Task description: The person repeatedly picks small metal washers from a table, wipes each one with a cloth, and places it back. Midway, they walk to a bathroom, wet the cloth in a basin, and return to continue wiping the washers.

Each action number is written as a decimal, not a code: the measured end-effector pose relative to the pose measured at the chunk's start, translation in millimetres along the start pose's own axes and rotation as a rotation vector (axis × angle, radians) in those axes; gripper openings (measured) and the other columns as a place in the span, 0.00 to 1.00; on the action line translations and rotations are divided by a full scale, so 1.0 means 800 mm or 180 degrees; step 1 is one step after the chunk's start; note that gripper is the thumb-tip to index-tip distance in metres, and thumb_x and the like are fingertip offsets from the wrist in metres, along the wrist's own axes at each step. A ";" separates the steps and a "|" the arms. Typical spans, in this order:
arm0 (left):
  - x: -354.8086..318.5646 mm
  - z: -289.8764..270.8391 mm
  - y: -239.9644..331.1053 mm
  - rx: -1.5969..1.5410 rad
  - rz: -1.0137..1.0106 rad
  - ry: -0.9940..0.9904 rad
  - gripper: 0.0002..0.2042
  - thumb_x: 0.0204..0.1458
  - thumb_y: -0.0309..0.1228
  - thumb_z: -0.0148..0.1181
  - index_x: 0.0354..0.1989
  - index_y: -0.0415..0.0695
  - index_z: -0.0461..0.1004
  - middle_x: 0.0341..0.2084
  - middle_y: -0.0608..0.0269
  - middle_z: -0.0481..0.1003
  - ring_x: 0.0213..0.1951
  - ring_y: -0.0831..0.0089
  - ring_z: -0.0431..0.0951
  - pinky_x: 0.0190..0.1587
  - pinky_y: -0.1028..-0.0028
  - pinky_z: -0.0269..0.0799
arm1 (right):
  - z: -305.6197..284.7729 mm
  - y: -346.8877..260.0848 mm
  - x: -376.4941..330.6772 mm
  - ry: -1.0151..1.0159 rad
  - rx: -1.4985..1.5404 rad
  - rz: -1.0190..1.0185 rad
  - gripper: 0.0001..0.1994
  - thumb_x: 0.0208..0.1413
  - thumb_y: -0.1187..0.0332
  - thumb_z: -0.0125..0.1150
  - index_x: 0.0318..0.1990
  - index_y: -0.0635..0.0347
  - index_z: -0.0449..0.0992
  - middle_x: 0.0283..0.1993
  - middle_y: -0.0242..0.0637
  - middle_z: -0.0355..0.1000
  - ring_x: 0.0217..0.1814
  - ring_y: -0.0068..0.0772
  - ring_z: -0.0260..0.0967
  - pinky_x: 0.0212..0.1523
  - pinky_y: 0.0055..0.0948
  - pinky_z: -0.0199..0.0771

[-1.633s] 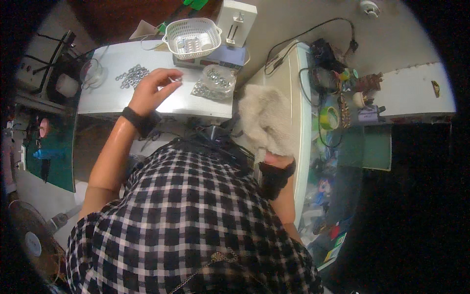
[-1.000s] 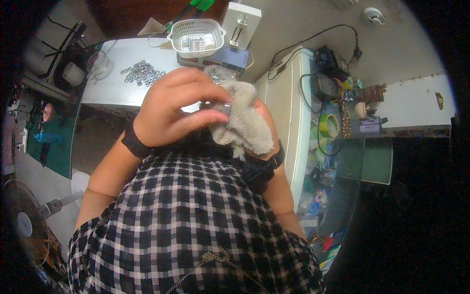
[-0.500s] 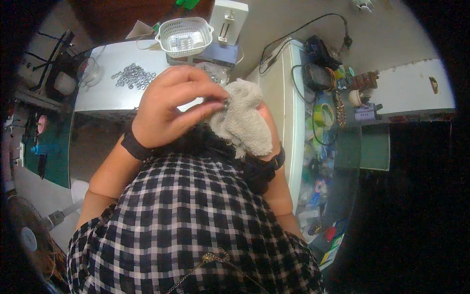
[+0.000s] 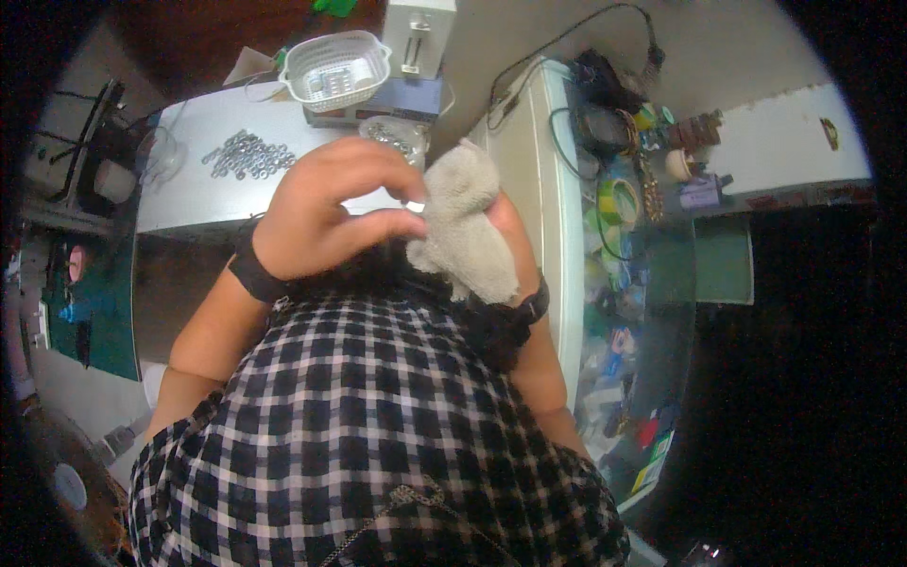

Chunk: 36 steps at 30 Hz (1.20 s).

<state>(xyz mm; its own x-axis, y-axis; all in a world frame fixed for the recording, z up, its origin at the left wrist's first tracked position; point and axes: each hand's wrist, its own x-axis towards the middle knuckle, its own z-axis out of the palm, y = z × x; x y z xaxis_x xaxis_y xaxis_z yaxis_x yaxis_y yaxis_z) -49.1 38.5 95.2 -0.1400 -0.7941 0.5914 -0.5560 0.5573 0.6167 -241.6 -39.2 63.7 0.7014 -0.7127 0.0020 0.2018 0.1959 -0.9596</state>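
My right hand [image 4: 510, 225] holds a bunched beige cloth [image 4: 468, 217] in front of my chest. The cloth covers most of its fingers. My left hand [image 4: 331, 208] is beside the cloth, thumb and index finger curved toward it with a gap between the tips. A small bright spot shows at the index fingertip; whether it is the nail or a shiny bit of metal is unclear. Beyond the left hand, a loose pile of small metal nuts [image 4: 248, 155] lies on the white table [image 4: 189, 203].
A white plastic basket [image 4: 335, 71] rests on a box [image 4: 406, 97] at the back, by a clear bag of metal pieces [image 4: 392, 132]. A clear container [image 4: 162, 156] stands at the table's left. To my right is a glass cabinet [image 4: 557, 236] with tape rolls [image 4: 619, 203] and cables.
My left thumb and index finger have parted from a pinch at the cloth, where a small dark thing showed between them. The whole view has shifted slightly.
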 end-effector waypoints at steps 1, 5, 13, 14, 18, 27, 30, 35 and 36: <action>0.001 0.002 0.000 -0.0092 -0.0030 -0.0004 0.10 0.42 0.30 0.70 0.33 0.42 0.78 0.31 0.62 0.78 0.35 0.65 0.77 0.40 0.70 0.71 | -0.001 -0.001 0.000 -0.0006 -0.0273 -0.0080 0.25 0.50 0.74 0.68 0.56 0.58 0.67 0.49 0.32 0.72 0.49 0.24 0.70 0.52 0.27 0.72; -0.002 0.013 -0.002 -0.0225 -0.0175 0.0016 0.09 0.42 0.26 0.70 0.31 0.41 0.77 0.31 0.60 0.78 0.34 0.67 0.77 0.39 0.71 0.72 | -0.008 -0.004 -0.006 -0.0028 -0.0014 0.0007 0.25 0.51 0.74 0.66 0.57 0.59 0.66 0.49 0.33 0.72 0.51 0.26 0.69 0.54 0.27 0.69; -0.031 0.017 -0.076 -0.0960 -0.1685 0.0505 0.11 0.51 0.22 0.64 0.43 0.37 0.74 0.40 0.65 0.76 0.41 0.78 0.74 0.47 0.77 0.71 | -0.008 -0.027 0.010 -0.0866 -0.1958 -0.1410 0.13 0.47 0.75 0.59 0.42 0.60 0.73 0.41 0.43 0.74 0.46 0.41 0.73 0.47 0.36 0.73; -0.035 0.018 -0.082 -0.0877 -0.1663 0.0530 0.12 0.52 0.22 0.63 0.45 0.37 0.74 0.41 0.65 0.76 0.42 0.77 0.74 0.47 0.77 0.70 | -0.011 -0.032 0.012 -0.1034 -0.2792 -0.1753 0.12 0.45 0.75 0.58 0.40 0.60 0.74 0.40 0.46 0.74 0.45 0.45 0.74 0.46 0.38 0.74; -0.039 0.026 -0.095 -0.0999 -0.1809 0.0443 0.12 0.53 0.21 0.61 0.46 0.36 0.74 0.39 0.65 0.76 0.42 0.78 0.74 0.46 0.78 0.69 | 0.002 -0.048 0.010 -0.1424 -0.4033 -0.1922 0.07 0.45 0.71 0.57 0.34 0.57 0.75 0.33 0.43 0.75 0.38 0.48 0.74 0.37 0.43 0.74; -0.048 0.044 -0.117 -0.0879 -0.2335 0.0145 0.12 0.54 0.24 0.61 0.46 0.36 0.74 0.38 0.64 0.76 0.39 0.78 0.74 0.44 0.76 0.70 | -0.003 -0.049 0.008 -0.1600 -0.3697 -0.1944 0.08 0.47 0.73 0.56 0.36 0.59 0.75 0.34 0.45 0.75 0.38 0.50 0.75 0.37 0.43 0.76; -0.046 0.054 -0.126 -0.0357 -0.2096 -0.0082 0.13 0.52 0.26 0.61 0.46 0.36 0.75 0.37 0.62 0.77 0.38 0.76 0.75 0.44 0.75 0.72 | -0.015 -0.053 0.006 -0.1590 -0.3776 -0.1980 0.05 0.45 0.73 0.57 0.33 0.58 0.75 0.33 0.44 0.75 0.38 0.51 0.74 0.38 0.43 0.75; -0.036 0.075 -0.146 -0.0412 -0.2216 -0.0265 0.12 0.53 0.27 0.62 0.45 0.38 0.76 0.37 0.59 0.79 0.38 0.73 0.77 0.43 0.74 0.72 | -0.023 -0.062 -0.004 -0.1703 -0.3630 -0.1925 0.06 0.45 0.72 0.58 0.33 0.58 0.74 0.35 0.44 0.75 0.39 0.51 0.73 0.39 0.43 0.74; -0.035 0.075 -0.155 -0.0486 -0.2328 -0.0261 0.12 0.53 0.28 0.62 0.45 0.38 0.76 0.37 0.59 0.79 0.38 0.73 0.77 0.43 0.74 0.72 | -0.027 -0.062 -0.006 -0.1652 -0.3602 -0.1762 0.07 0.45 0.71 0.58 0.33 0.58 0.74 0.36 0.45 0.74 0.39 0.50 0.73 0.40 0.43 0.73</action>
<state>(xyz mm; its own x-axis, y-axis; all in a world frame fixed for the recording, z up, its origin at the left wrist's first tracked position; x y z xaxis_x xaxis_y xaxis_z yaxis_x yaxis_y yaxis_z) -25.3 -22.5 -29.1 0.1577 -0.9869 -0.0338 -0.4116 -0.0968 0.9062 -269.3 -60.1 105.5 0.9370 -0.1349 0.3221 0.0481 -0.8638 -0.5016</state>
